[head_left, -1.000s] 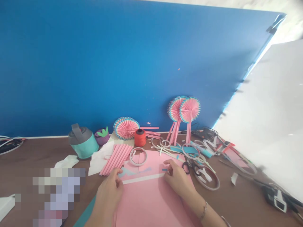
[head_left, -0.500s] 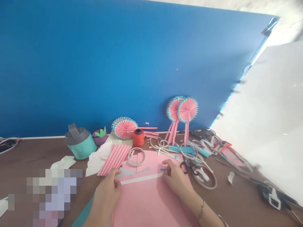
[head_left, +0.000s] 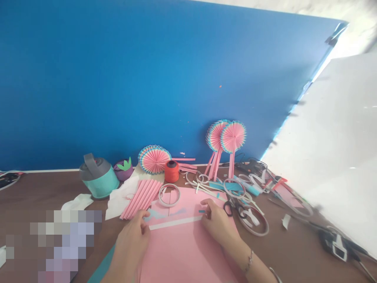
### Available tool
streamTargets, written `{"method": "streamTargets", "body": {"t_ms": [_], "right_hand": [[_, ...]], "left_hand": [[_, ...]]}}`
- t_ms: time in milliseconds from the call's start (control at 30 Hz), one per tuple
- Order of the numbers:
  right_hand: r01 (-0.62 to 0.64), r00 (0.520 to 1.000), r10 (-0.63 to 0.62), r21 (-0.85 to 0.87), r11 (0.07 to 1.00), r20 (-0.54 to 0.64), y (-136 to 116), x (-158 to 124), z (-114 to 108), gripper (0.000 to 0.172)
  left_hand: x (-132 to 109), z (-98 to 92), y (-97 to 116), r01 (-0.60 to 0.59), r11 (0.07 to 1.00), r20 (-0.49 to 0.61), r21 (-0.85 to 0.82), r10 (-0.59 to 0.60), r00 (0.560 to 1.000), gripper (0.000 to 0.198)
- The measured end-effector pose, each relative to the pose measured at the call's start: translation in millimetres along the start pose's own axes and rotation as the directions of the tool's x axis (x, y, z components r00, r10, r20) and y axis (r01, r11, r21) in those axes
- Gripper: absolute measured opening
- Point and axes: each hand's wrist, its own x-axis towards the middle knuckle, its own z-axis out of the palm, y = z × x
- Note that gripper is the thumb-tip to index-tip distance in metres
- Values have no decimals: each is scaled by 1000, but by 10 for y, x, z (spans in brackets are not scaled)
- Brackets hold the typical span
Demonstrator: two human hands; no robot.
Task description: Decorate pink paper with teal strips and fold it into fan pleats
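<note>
A large pink paper sheet (head_left: 182,251) lies in front of me, with a narrow white strip (head_left: 176,223) running along its far edge. At the strip's left end, my left hand (head_left: 133,232) is closed, thumb and fingers curled on the sheet's edge. My right hand (head_left: 218,221) is likewise closed at the right end, fingers bent over the paper; the exact contact of the fingertips is hidden. Just beyond the strip lie more pink paper with bluish patches and a roll of tape (head_left: 169,195). Black-handled scissors (head_left: 235,208) rest close to my right hand.
Pleated pink paper (head_left: 141,199), a red thread spool (head_left: 171,171) and a round paper fan (head_left: 154,159) stand behind. Two fans on sticks (head_left: 233,136) lean on the blue wall. Tape rolls and scraps clutter the right; a teal container (head_left: 101,181) stands left.
The view has shifted very slightly. Both hands keep the same place and pose on the pink sheet, and nothing else has visibly moved.
</note>
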Motion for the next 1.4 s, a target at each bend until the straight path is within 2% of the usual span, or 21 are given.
{"method": "streamTargets", "body": {"t_ms": [500, 667, 800, 900, 1100, 1233, 1400], "right_hand": [[-25, 999, 18, -218, 976, -36, 8, -20, -29, 42], [-74, 997, 70, -126, 989, -41, 75, 15, -194, 44], [-96, 994, 95, 17, 995, 55, 171, 71, -346, 33], [-94, 995, 92, 59, 994, 38, 193, 93, -363, 28], [0, 1000, 0, 75, 997, -6, 147, 73, -257, 15], [112, 994, -112, -10, 994, 12, 88, 30, -190, 20], [149, 988, -144, -109, 983, 54, 34, -2, -151, 24]], "left_hand": [[-38, -34, 28, 1, 1000, 13, 25, -1, 1000, 28], [-36, -50, 42, -5, 1000, 23, 26, 4, 1000, 29], [-26, -49, 35, -12, 1000, 25, 23, 11, 1000, 28], [-27, -44, 27, -19, 1000, 23, 13, 19, 1000, 28], [-35, -66, 19, -32, 999, -2, -24, 32, 999, 27], [-17, -85, -27, -29, 988, 36, -149, 35, 999, 25], [-40, -146, -41, -10, 965, 83, -261, 33, 996, 26]]}}
